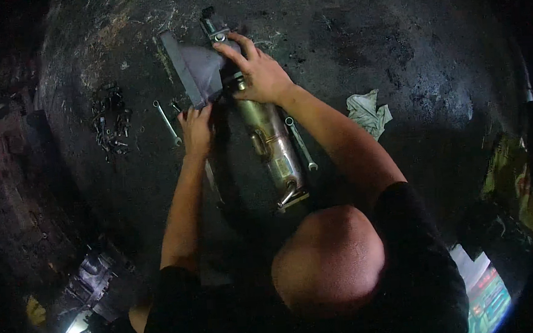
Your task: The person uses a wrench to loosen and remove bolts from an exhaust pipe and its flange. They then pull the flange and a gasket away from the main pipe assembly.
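Head view: steel canister (285,156) lying flat, grey flanged housing (199,67) at its far end, seemingly steadied two-handed; left hand (197,131) half-curled against flange's near corner, right hand (261,75) spread over canister's far end, grip firmness can't tell; wrench (302,144) right of canister, likely for reach

Workshop | grimy dark surface (406,48) | loose bolts (117,124) | wrenches (301,143) | metal canister (281,150)
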{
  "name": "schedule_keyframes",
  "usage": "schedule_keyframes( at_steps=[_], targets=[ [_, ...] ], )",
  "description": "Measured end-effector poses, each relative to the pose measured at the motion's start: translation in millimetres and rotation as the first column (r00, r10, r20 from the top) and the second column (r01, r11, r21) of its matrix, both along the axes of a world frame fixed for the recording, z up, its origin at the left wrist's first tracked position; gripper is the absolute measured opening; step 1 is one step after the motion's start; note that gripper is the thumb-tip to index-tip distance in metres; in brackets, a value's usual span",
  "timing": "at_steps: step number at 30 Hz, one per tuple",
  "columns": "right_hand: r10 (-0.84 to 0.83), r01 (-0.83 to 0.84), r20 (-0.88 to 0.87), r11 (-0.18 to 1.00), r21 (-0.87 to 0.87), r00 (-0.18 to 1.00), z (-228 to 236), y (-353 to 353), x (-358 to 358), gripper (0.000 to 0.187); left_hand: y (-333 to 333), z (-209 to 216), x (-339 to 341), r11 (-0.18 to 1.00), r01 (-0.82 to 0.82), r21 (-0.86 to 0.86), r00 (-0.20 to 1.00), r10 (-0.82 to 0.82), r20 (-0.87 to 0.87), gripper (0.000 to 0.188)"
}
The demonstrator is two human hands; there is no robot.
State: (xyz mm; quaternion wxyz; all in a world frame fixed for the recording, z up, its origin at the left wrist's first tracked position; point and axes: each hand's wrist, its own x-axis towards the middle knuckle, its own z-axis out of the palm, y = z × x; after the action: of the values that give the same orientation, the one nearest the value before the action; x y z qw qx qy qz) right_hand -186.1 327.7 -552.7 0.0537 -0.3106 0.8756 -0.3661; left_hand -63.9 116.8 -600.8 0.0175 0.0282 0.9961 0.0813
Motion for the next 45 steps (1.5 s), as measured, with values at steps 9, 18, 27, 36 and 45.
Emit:
schedule_keyframes(
  at_steps=[9,18,27,36,45],
  targets=[
    [0.006,-0.007,-0.036,0.999,-0.040,0.999,-4.0,1.7,-1.9,0.103,1.1,54.3,8.5,0.998,0.049,-0.030,0.962,-0.056,-0.267,0.028],
    [-0.005,0.004,-0.032,1.000,-0.027,0.999,-1.4,-3.9,1.3,0.104,4.3,-14.6,12.3,0.991,-0.054,-0.126,0.995,0.044,-0.084,0.042],
    [0.007,-0.008,-0.021,0.999,-0.034,1.000,2.4,0.4,1.2,0.105,-16.1,2.9,5.3,0.999,0.027,0.020,0.999,-0.027,0.035,0.038],
    [-0.015,0.013,-0.051,0.999,-0.040,0.999,-3.9,0.7,-1.8,0.103,7.2,41.9,8.1,1.000,-0.009,0.007,0.861,0.011,-0.508,0.020],
    [-0.004,0.002,-0.032,0.998,-0.067,0.999,0.5,-1.2,0.1,0.104,22.1,-0.4,-9.7,0.977,-0.130,-0.168,0.985,0.147,0.090,0.034]
  ],
)
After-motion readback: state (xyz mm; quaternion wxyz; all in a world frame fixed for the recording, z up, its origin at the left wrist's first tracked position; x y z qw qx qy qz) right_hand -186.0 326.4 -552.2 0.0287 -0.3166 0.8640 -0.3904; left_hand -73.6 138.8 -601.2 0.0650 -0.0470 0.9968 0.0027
